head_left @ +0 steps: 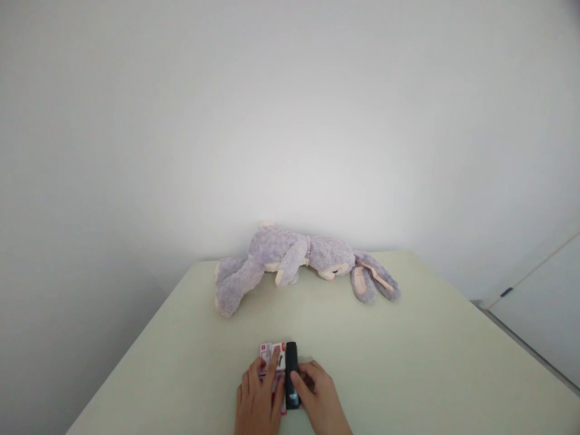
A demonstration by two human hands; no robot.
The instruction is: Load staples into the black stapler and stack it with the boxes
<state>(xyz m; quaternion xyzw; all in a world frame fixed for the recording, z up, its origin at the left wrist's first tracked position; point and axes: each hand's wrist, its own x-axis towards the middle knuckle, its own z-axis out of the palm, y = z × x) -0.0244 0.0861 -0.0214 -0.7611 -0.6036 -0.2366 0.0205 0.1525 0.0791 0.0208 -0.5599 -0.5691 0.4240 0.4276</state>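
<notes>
My left hand (259, 396) rests over several small white boxes with red print (266, 351) laid close together. Its index finger reaches across their tops, the other fingers curl at their left side, and the thumb presses near the right. The hand hides much of the lower boxes. Right beside them lies a black stapler (292, 357), lengthwise away from me. My right hand (319, 393) grips it, thumb on top and fingers bent at its right side. Both hands are low at the table's near middle.
A grey plush rabbit (276, 244) lies on its side along the back of the pale green table (181, 362), its long ears stretched to the right. Behind the table stands a white wall (290, 121). A white panel with a dark handle (506, 292) is at the right.
</notes>
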